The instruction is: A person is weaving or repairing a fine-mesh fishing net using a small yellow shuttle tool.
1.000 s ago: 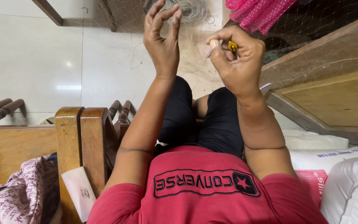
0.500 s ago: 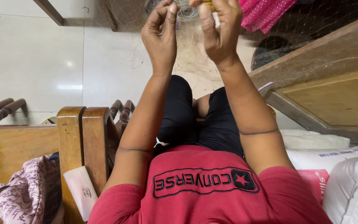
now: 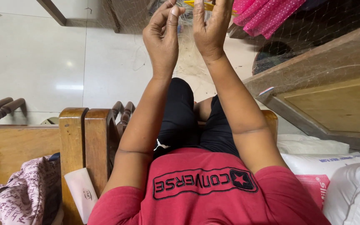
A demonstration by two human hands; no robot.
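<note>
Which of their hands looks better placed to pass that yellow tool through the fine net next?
Probably the right hand: it already grips the yellow tool at the net. The left hand only pinches mesh alongside.

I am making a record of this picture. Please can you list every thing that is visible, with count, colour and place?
fine net: one, pale and see-through, draped from the top centre over the wooden panel
yellow tool: one, top edge, at the right hand's fingers
pink dotted cloth: one, top right
wooden panel: one, brown, right
wooden chair arm: one, brown, left of the person
patterned cloth: one, pink and white, bottom left
sacks: at least two, white, bottom right
tiled floor: pale, upper left
left hand: raised, fingers at the net
right hand: raised, at the yellow tool
</note>
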